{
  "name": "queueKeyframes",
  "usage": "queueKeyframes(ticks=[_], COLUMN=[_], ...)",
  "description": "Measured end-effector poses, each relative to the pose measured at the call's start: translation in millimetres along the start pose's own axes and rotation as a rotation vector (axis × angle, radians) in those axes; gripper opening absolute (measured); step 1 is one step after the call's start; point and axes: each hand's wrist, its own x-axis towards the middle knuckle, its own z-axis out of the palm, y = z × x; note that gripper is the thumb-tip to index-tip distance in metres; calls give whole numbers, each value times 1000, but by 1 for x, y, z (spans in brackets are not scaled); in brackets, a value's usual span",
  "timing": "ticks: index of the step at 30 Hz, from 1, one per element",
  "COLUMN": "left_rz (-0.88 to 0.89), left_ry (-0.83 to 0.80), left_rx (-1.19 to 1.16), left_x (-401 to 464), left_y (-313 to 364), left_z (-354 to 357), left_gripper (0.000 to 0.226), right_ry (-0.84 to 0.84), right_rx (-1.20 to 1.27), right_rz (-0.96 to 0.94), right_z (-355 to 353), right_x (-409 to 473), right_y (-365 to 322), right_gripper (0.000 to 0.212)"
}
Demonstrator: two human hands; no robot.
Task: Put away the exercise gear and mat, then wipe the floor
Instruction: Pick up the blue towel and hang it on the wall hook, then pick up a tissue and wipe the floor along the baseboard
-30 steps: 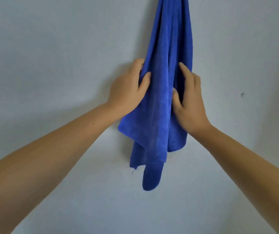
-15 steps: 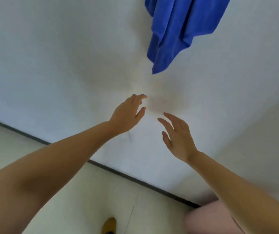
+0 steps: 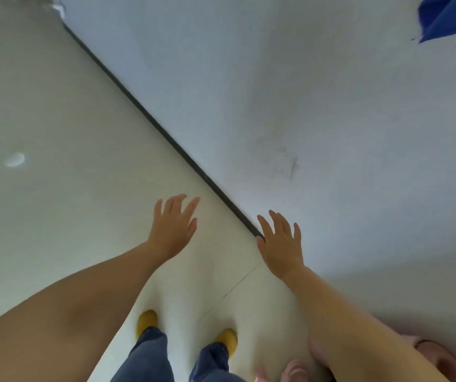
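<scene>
Left hand (image 3: 173, 230): fingers spread, holding nothing, over the floor (image 3: 56, 216).
Right hand (image 3: 282, 244): fingers spread, holding nothing, at the wall (image 3: 304, 92) base.
Cloth (image 3: 447, 16): blue, hanging on the wall, far right, well apart from both hands; long axis apparently vertical. Right hand is nearer.
Exercise gear, mat: not visible.

A pale grey-white painted wall (image 3: 318, 100) fills the upper right of the frame, with a faint dark scuff (image 3: 287, 164) near the centre. A thin dark baseboard strip (image 3: 149, 117) runs diagonally from upper left toward the middle. Glossy cream floor tiles (image 3: 56, 202) occupy the left, showing a small bright light reflection (image 3: 14, 159).
</scene>
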Motion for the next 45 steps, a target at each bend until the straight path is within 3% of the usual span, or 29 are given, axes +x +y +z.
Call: queueKeyframes(ticks=[4, 9, 18, 23, 27, 33, 45], left_rz=[-240, -461, -721, -837, -940, -961, -986], left_ry=[-95, -83, -105, -107, -72, -77, -8], left_rx=[21, 4, 91, 132, 67, 62, 46], left_x=[-58, -127, -270, -319, -319, -275, -115], left_y=[-63, -152, -348, -424, -471, -556, -779], left_z=[-10, -32, -88, -109, -111, -114, -151], left_gripper=[56, 57, 59, 60, 60, 60, 60], right_ry=[-34, -56, -80, -69, -74, -80, -79], right_rx=[7, -10, 1, -29, -94, -139, -147], right_rz=[-128, -283, -527, -646, -739, -840, -839], right_z=[5, 8, 18, 8, 3, 8, -35], right_x=[15, 30, 25, 34, 58, 125, 357], right_y=[-82, -201, -459, -565, -630, -713, -872], right_gripper=[52, 53, 53, 52, 52, 52, 53])
